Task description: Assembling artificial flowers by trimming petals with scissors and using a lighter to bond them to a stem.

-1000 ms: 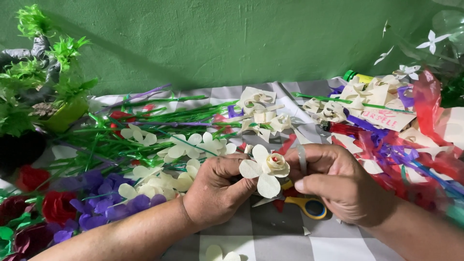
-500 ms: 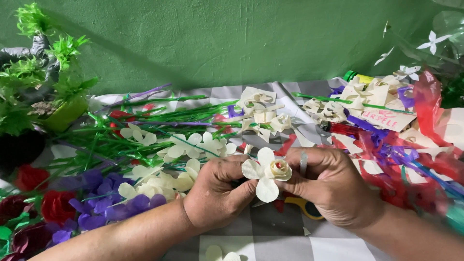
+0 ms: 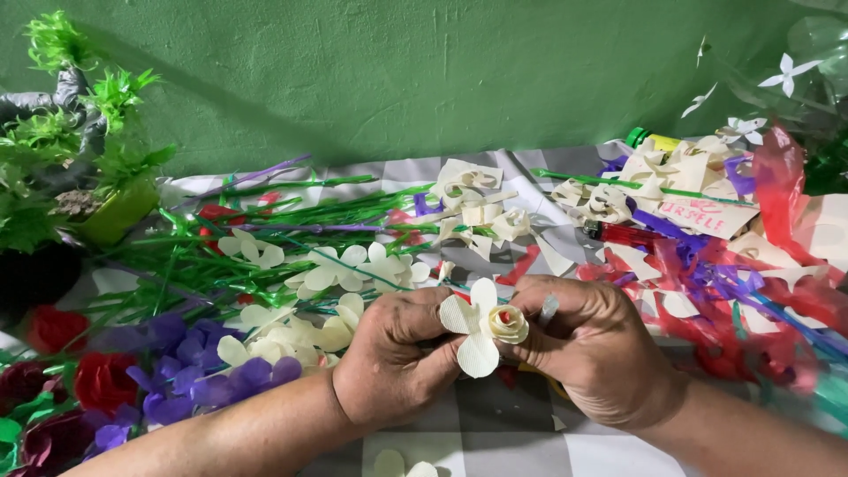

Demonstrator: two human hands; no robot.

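Green wall behind; checked cloth [image 3: 495, 433] over the table, strewn with craft pieces. Cream paper flower [image 3: 484, 325] with rolled bud centre sits above the cloth's near edge, pinched between both hands, petals fanned upward and leftward. Left hand [image 3: 393, 367] grips the petal base from the left; right hand [image 3: 601, 353] closes on the bud from the right, both equally near. Loose cream petals [image 3: 327, 265] and green stems [image 3: 265, 238] lie further left; purple flowers [image 3: 177, 371] at near-left; red lighter [image 3: 623, 234] toward the far right.
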